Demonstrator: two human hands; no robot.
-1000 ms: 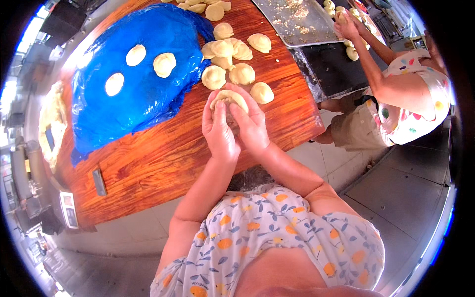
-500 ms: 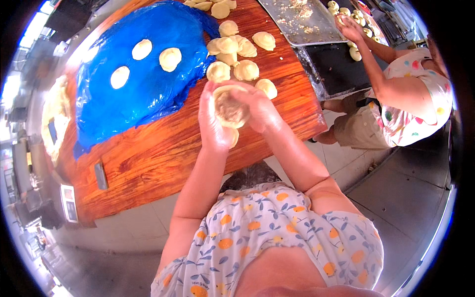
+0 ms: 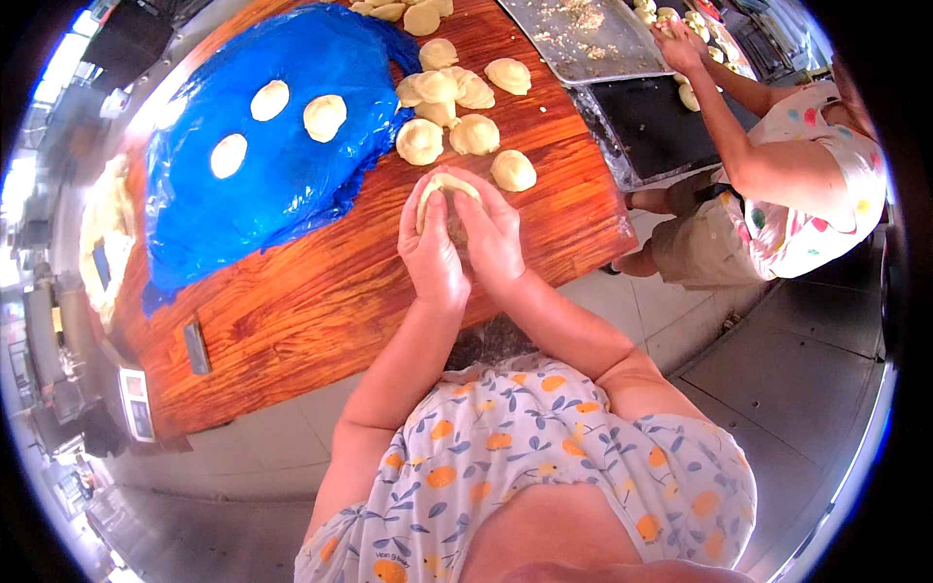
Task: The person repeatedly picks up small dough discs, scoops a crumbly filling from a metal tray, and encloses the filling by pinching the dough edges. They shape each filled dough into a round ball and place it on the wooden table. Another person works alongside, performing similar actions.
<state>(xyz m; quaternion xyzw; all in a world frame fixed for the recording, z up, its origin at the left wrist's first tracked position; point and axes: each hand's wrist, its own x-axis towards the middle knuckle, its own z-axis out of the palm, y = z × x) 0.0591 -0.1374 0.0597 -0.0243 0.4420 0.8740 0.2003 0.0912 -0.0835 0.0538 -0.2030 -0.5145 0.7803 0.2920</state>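
Observation:
Both of my hands cup one piece of pale dough (image 3: pixel 449 182) above the wooden table. Its far edge is arched up between my thumbs and fingers, and the rest is hidden by my palms. My left hand (image 3: pixel 430 257) wraps its left side, thumb pressed on the inner edge. On the other side my right hand (image 3: pixel 496 243) closes round it, also with the thumb inward. Just beyond my fingers lie a rounded dough piece (image 3: pixel 420 142), another dough piece (image 3: pixel 474 135) and a third dough piece (image 3: pixel 513 171). Behind these, several flat dough rounds (image 3: pixel 437 87) overlap in a heap.
Blue plastic sheeting (image 3: pixel 262 204) covers the table's left part, with three dough rounds on it. A dark bar (image 3: pixel 196 347) lies near the left edge. Beyond the table's right side are a crumb-strewn metal tray (image 3: pixel 622 49), a black tray (image 3: pixel 651 131) and a co-worker (image 3: pixel 807 165) handling dough.
The dough was an open cup showing a brownish middle; now its edge is folded up and that middle is hidden. My hands have drawn closer together, thumbs inward.

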